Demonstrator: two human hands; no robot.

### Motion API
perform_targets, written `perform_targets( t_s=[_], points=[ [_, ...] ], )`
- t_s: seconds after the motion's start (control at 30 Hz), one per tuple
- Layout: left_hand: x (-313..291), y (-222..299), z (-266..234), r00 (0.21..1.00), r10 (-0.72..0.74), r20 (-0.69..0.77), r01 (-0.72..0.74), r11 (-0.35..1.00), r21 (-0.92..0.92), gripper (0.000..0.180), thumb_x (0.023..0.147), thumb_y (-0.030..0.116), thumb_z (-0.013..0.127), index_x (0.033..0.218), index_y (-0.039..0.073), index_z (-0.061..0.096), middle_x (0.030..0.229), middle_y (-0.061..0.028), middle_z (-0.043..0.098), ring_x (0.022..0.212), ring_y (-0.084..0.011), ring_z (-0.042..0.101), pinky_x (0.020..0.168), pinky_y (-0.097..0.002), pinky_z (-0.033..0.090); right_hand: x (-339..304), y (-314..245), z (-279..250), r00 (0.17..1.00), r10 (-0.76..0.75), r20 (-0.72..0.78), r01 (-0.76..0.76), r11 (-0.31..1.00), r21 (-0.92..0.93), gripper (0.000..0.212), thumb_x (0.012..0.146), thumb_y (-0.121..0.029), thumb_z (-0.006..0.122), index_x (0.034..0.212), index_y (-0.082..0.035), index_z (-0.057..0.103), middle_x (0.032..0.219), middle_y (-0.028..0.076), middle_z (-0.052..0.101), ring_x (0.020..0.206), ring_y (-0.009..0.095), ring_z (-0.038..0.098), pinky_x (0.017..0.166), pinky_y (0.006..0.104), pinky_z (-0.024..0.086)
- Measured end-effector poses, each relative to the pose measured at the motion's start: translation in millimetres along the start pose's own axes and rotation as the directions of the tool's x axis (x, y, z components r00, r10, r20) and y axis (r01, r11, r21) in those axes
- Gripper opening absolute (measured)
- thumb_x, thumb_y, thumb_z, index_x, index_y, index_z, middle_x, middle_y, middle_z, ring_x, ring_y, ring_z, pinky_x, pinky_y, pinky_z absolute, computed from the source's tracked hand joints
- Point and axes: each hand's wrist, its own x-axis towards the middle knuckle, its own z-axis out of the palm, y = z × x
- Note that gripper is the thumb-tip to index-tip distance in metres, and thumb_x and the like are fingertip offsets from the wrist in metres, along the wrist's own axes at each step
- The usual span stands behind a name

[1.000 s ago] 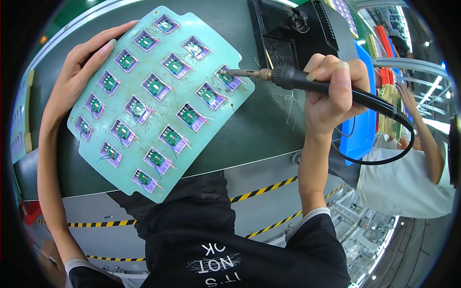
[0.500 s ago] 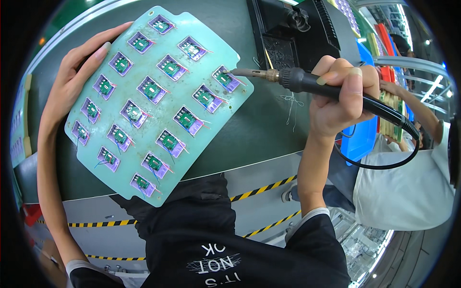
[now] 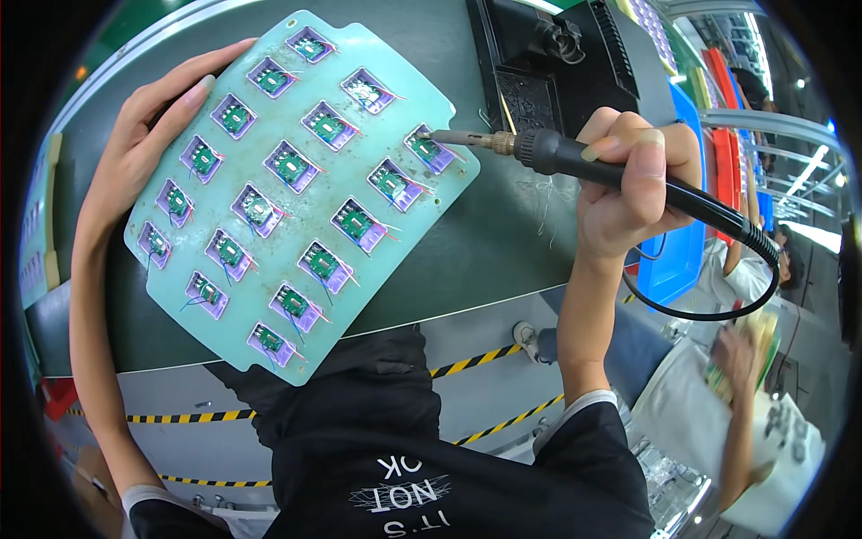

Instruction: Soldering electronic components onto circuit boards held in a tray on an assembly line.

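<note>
My left hand (image 3: 166, 117) grips the upper left edge of a pale green board (image 3: 269, 216), thumb on top and fingers behind the edge. Rows of purple-edged pockets in the board each hold a small green circuit board (image 3: 292, 168) with fine red and blue wires. In my right hand (image 3: 637, 175) is a soldering iron (image 3: 557, 151), its black handle pinched between thumb and fingers. The iron's tip is at the circuit board (image 3: 429, 148) in the pocket by the board's right corner. Whether the tip touches it I cannot tell.
A black stand-like unit (image 3: 575, 54) stands on the dark green table (image 3: 431, 287) at the far right. Beside it lie thin loose wires (image 3: 543, 202) and a blue tray (image 3: 678, 251). The iron's cable (image 3: 718, 316) loops at right. A co-worker's arm (image 3: 741, 422) is close by.
The green board and my left hand have shifted slightly right. The soldering iron's tip stays near the same pocket. On the right, the co-worker has moved nearer and lower in view.
</note>
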Motion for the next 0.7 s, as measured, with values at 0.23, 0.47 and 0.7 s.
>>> perform_targets(
  t_s=[0.23, 0.47, 0.7],
  points=[
    [7, 11, 10, 1.000, 0.005, 0.001, -0.005, 1.000, 0.000, 0.038, 0.094, 0.019, 0.041, 0.127, 0.001, 0.048, 0.122, -0.0118, 0.054, 0.105, -0.0138, 0.054, 0.088, -0.0230, 0.040, 1, -1, -5, 1.000, 0.003, 0.020, -0.004, 1.000, 0.011, 0.012, 0.081, -0.003, 0.054, 0.072, 0.002, 0.049, 0.056, 0.009, 0.055, 0.048, 0.012, 0.053, 0.048, 0.0246, 0.044],
    [12, 22, 14, 1.000, 0.004, 0.005, -0.004, 1.000, 0.008, 0.038, 0.094, 0.019, 0.040, 0.126, 0.000, 0.048, 0.123, -0.0120, 0.054, 0.106, -0.0141, 0.053, 0.089, -0.0233, 0.040, 5, -3, -4, 0.997, -0.011, -0.078, 0.016, 0.997, 0.069, 0.015, 0.082, -0.005, 0.052, 0.070, 0.001, 0.045, 0.055, 0.011, 0.052, 0.035, 0.006, 0.034, 0.034, 0.0207, 0.029],
    [13, 30, 15, 1.000, -0.010, -0.026, 0.011, 1.000, 0.029, 0.038, 0.092, 0.017, 0.041, 0.124, -0.002, 0.049, 0.125, -0.0128, 0.053, 0.111, -0.0187, 0.051, 0.094, -0.0263, 0.036, 7, -5, -9, 0.989, -0.053, -0.140, 0.065, 0.994, 0.083, 0.015, 0.082, -0.005, 0.052, 0.071, 0.001, 0.046, 0.056, 0.012, 0.053, 0.035, 0.006, 0.036, 0.035, 0.0196, 0.030]
  ],
)
